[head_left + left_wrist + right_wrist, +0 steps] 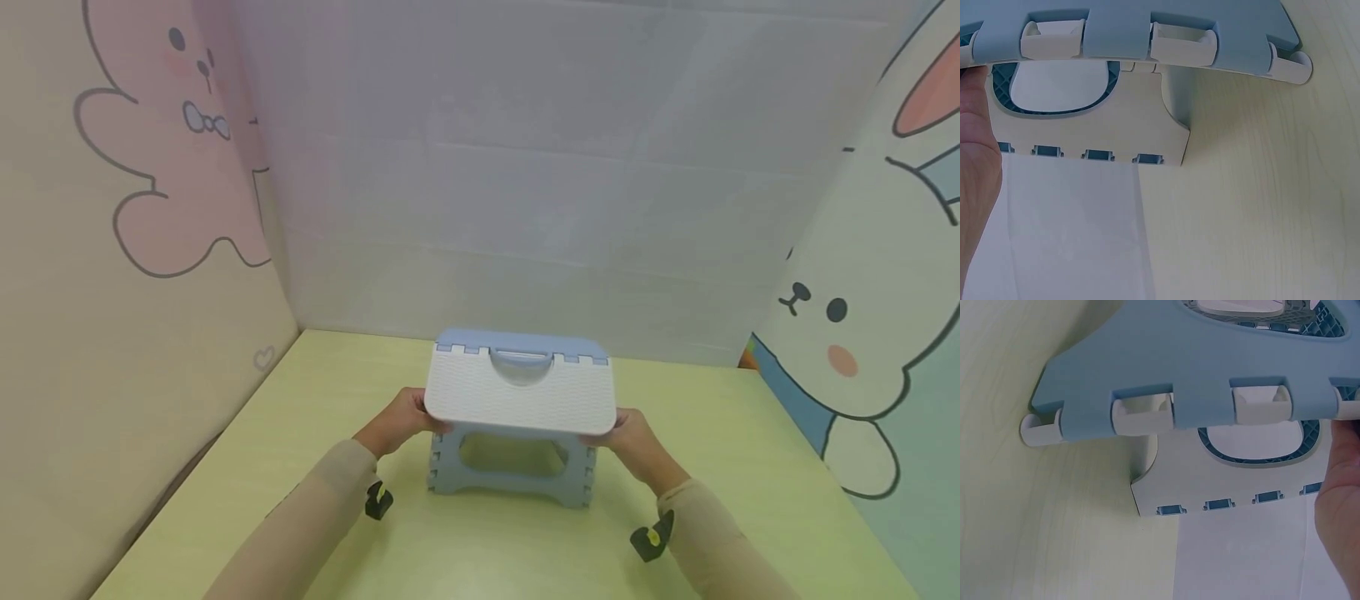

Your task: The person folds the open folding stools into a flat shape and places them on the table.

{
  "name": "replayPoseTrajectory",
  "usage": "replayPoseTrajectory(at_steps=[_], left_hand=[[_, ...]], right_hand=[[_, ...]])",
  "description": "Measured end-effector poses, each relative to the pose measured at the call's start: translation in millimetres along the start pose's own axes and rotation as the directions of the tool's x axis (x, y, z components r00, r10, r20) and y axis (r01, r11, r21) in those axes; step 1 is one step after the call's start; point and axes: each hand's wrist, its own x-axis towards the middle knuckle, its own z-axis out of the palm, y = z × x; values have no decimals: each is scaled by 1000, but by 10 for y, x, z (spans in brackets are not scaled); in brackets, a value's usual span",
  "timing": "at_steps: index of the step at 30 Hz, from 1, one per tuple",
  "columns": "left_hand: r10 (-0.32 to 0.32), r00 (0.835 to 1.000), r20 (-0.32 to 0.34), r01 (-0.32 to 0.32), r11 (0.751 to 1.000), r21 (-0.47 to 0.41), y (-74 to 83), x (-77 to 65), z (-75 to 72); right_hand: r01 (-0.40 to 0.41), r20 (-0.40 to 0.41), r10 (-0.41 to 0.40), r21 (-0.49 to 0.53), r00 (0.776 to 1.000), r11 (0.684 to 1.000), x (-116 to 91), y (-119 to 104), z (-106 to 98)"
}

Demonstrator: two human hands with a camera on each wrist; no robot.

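Gripping stool (pixel 517 408) w/ L hand (pixel 403 419) & R hand (pixel 633 440), both partly hidden.

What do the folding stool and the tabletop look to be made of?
Stool: likely moulded plastic, matte, with a textured top and lattice ribbing inside. Tabletop: pale wood or laminate, smooth; wrist views show faint grain.

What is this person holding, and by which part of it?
A folding stool, by the ends of its white top: the left hand grips one end, the right hand the other.
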Motion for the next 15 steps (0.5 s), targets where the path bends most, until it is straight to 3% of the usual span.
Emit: replayPoseTrajectory(at_steps=[15], left_hand=[[2,1000,16,-1,1000,-17,-25,10,-16]], right_hand=[[14,17,-13,-14,1000,1000,3,-16,-13]])
